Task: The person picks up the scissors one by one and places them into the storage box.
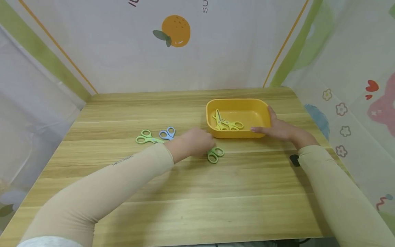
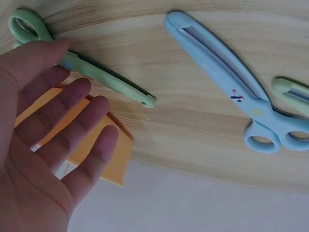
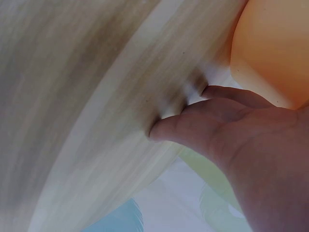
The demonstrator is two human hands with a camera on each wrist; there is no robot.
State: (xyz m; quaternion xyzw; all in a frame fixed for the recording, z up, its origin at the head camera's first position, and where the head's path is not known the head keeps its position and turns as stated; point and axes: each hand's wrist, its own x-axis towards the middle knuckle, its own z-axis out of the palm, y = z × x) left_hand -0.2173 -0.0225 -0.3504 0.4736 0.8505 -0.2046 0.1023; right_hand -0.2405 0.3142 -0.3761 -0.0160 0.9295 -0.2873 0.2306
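Note:
My left hand (image 1: 197, 141) is over a pair of green scissors (image 2: 106, 79) lying on the table. In the left wrist view its thumb and forefinger lie on either side of the scissors near the pivot, with the other fingers loosely extended; I see no clear grip. My right hand (image 1: 282, 130) holds the near right corner of a yellow plastic bin (image 1: 239, 134), thumb at the front rim and fingers along the right side. Yellow scissors (image 1: 231, 124) lie inside it, toward the left. In the right wrist view the fingertips (image 3: 159, 129) reach the tabletop beside the bin.
Blue scissors (image 2: 222, 67) and another green pair (image 1: 146, 137) lie on the table left of my left hand. A small black object (image 1: 294, 160) is by my right forearm. Printed cloth walls (image 1: 123, 61) stand behind and beside the wooden table (image 1: 216, 206).

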